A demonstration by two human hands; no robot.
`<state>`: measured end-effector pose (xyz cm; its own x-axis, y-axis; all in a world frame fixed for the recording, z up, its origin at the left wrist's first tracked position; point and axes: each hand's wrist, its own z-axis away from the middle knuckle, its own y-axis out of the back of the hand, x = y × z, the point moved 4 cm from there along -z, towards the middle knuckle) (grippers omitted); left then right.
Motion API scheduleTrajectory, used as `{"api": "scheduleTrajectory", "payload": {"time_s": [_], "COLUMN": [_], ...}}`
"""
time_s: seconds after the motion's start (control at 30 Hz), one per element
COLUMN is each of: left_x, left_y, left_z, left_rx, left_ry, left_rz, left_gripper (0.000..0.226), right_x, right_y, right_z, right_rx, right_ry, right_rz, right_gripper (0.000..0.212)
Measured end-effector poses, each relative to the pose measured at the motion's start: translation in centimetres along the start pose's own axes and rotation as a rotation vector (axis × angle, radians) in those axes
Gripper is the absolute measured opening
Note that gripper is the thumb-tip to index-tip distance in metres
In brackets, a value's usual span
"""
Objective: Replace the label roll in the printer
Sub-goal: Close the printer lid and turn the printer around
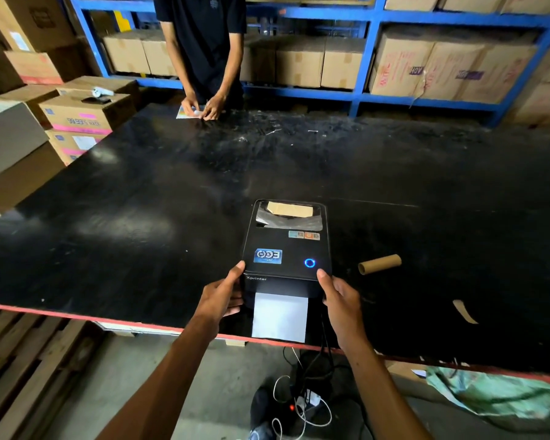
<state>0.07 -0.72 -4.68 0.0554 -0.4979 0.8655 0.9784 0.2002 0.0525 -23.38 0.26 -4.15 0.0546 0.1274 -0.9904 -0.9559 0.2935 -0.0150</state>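
Observation:
A black label printer [286, 246] stands near the front edge of the black table [140, 201], lid down, with a blue ring light lit on top. A white label strip [279, 317] hangs out of its front slot. My left hand [224, 296] grips the printer's front left corner, thumb on the lid. My right hand [338, 300] grips the front right corner in the same way. An empty brown cardboard core [380, 263] lies on the table to the printer's right. Brown tape shows through the lid window [289, 210].
A person in a dark shirt [204, 42] stands at the far side of the table, handling a paper. Cardboard boxes [83, 115] are stacked left; blue shelving [372, 52] holds more. A paper scrap [464, 311] lies right. Cables and a power strip [302, 401] lie on the floor.

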Motion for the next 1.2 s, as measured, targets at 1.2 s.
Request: {"api": "scheduleTrajectory", "payload": {"time_s": [1.2], "left_x": [0.4], "left_y": [-0.5], "left_z": [1.3], "left_rx": [-0.011], "left_ry": [-0.005], "left_rz": [0.038], "left_gripper": [0.041], "right_x": [-1.2], "right_y": [-0.2], "right_z": [1.0], "right_rx": [-0.046], "right_ry": [-0.034], "right_rz": [0.012], "right_gripper": [0.03]}}
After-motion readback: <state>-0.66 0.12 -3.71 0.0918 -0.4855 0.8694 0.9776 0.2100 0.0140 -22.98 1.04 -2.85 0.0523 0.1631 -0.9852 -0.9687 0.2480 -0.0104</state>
